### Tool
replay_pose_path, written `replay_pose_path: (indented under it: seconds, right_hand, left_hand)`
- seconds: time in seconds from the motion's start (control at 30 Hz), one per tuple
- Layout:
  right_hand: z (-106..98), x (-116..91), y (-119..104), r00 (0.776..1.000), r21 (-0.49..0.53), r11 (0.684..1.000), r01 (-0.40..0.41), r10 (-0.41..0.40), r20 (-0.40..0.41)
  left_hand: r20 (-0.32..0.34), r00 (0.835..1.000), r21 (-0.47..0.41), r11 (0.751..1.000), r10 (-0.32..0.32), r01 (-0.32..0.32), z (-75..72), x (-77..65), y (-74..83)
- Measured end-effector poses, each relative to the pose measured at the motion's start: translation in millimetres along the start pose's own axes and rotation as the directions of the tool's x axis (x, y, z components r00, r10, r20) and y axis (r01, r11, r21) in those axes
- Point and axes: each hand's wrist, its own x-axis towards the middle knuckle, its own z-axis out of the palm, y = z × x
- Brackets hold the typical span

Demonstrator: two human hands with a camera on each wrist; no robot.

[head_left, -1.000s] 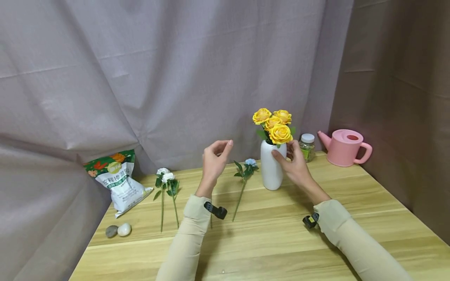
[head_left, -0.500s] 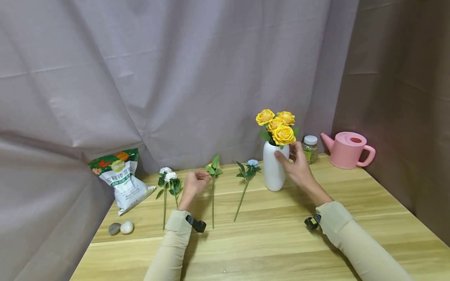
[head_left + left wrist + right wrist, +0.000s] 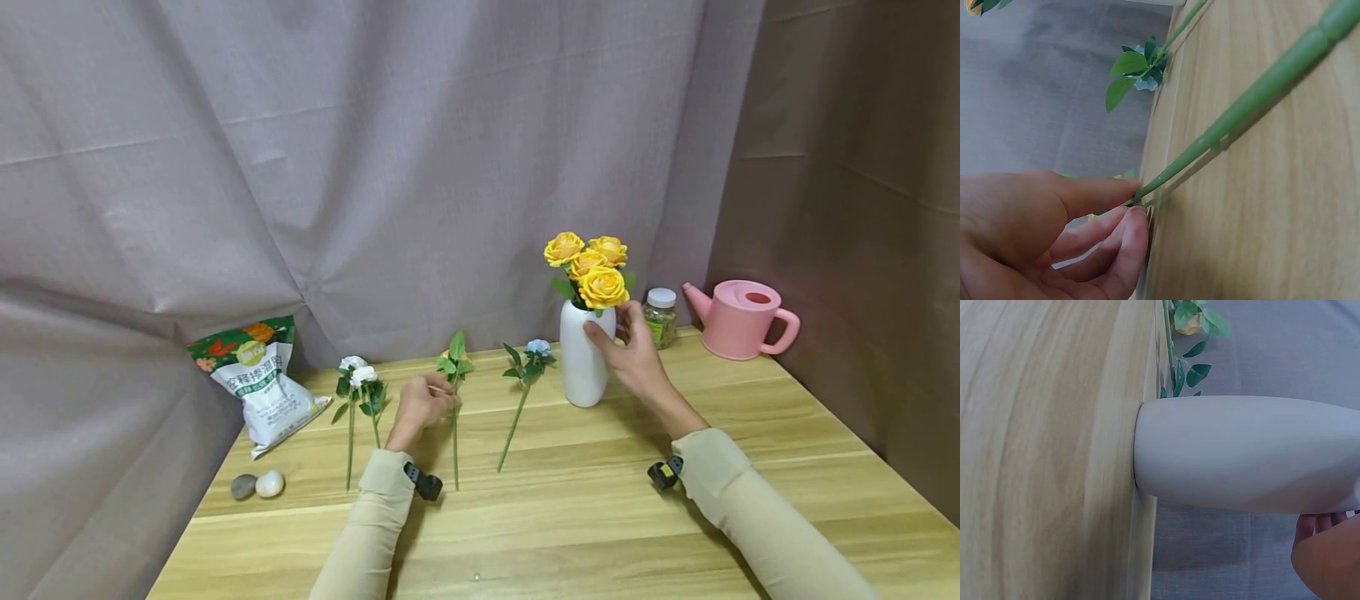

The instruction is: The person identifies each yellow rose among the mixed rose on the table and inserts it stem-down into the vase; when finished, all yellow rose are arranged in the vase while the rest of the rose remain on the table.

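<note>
My left hand (image 3: 422,406) is low over the table, thumb and fingertips pinching the green stem of a yellow rose (image 3: 455,454) that lies there. In the left wrist view the stem (image 3: 1235,122) runs from the fingertips to the upper right, its shadow close beside it. Leaves mostly cover that rose's bloom. With its thumb on the near side, my right hand (image 3: 633,350) holds the upper part of a white vase (image 3: 579,362) standing upright; its other fingers are partly hidden behind. Several yellow roses (image 3: 603,287) stick out of the vase mouth.
A blue flower (image 3: 537,350) lies between the left hand and vase. White flowers (image 3: 363,375), two stones (image 3: 270,483) and a fertilizer bag (image 3: 262,392) are at left. Behind the vase stand a lidded jar (image 3: 661,321) and a pink watering can (image 3: 742,321), near the curtain.
My left hand has come down and left from beside the vase to the lying yellow rose and taken its stem. My right hand has stayed at the vase.
</note>
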Motion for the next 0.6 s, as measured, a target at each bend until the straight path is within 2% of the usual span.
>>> replay_pose_path:
  seconds: [0.13, 0.33, 0.57, 0.6]
  right_hand:
    - [-0.5, 0.3, 0.6, 1.000, 0.008, 1.000, -0.004, 0.004, -0.003]
    - [-0.5, -1.1, -1.8, 1.000, 0.004, 1.000, 0.001, -0.001, -0.005]
    - [0.3, 9.8, 32.4, 0.999, -0.001, 1.000, 0.021, -0.021, -0.024]
    - [0.6, 9.4, 31.0, 1.000, -0.001, 1.000, 0.020, -0.020, -0.024]
  left_hand:
    - [0.002, 1.000, -0.034, 0.999, -0.015, 0.015, -0.3, 0.1, 0.0]
    - [0.037, 0.998, -0.137, 0.989, -0.059, 0.063, -0.1, 0.7, 0.4]
    - [0.040, 0.997, -0.248, 0.966, -0.070, 0.078, -0.6, 1.5, 3.9]
    - [0.035, 0.997, -0.263, 0.962, -0.069, 0.075, -1.7, 1.4, 6.3]
